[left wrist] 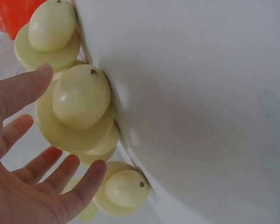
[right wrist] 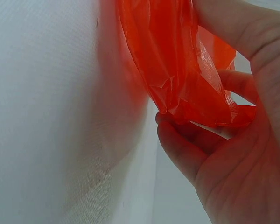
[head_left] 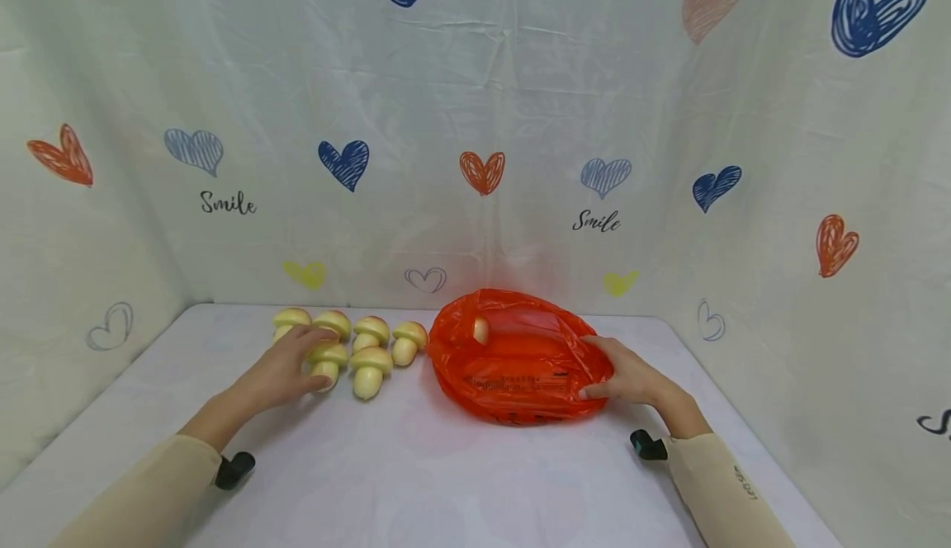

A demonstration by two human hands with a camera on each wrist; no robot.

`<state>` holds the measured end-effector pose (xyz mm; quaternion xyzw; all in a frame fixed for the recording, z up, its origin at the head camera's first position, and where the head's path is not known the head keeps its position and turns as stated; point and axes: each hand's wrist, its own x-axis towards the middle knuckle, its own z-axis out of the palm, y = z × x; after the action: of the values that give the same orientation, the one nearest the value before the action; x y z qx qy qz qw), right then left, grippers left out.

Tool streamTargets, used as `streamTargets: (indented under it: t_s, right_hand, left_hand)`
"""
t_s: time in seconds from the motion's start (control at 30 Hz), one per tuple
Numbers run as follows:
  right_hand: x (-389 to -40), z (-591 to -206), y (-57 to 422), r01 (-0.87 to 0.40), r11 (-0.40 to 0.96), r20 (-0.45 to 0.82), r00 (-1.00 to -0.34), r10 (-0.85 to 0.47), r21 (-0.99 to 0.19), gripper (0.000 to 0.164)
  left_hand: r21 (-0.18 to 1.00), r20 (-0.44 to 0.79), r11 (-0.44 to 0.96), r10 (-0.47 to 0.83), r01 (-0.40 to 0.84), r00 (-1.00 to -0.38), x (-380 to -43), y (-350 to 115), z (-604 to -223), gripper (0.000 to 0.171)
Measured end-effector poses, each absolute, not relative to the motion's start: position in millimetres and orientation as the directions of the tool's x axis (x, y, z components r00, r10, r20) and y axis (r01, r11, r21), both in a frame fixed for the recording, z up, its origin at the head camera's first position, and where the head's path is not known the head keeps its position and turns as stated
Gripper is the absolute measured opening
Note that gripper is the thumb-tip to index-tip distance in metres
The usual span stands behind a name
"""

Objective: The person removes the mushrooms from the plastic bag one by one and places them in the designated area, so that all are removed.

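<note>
Several pale yellow mushrooms with reddish cap tops stand in two rows at the left of the table. My left hand reaches around the front-left mushroom, its fingers spread and bent only loosely. In the left wrist view, the thumb lies close to that mushroom, and whether it touches is unclear. A red plastic bag lies with its mouth spread toward me, and a mushroom shows at its upper left. At the bag's right edge, my right hand holds the film between thumb and fingers.
A white cloth covers the table. Behind and on both sides hangs a pale curtain printed with hearts. Another mushroom stands just left of the bag. Black wrist cameras sit at both sleeves.
</note>
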<state>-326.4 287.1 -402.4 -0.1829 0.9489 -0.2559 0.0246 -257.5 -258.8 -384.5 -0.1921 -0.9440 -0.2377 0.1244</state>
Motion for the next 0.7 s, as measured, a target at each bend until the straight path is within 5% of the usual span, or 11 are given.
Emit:
streamTargets:
  t_s: [0.7]
  right_hand:
    - [-326.9,-402.0,286.2,-0.317,0.804,0.038,-0.937,-0.346,-0.503,0.097]
  left_hand:
    - [0.266,0.480,0.774,0.410,0.574,-0.775,-262.5,-167.3,-354.1,0.042]
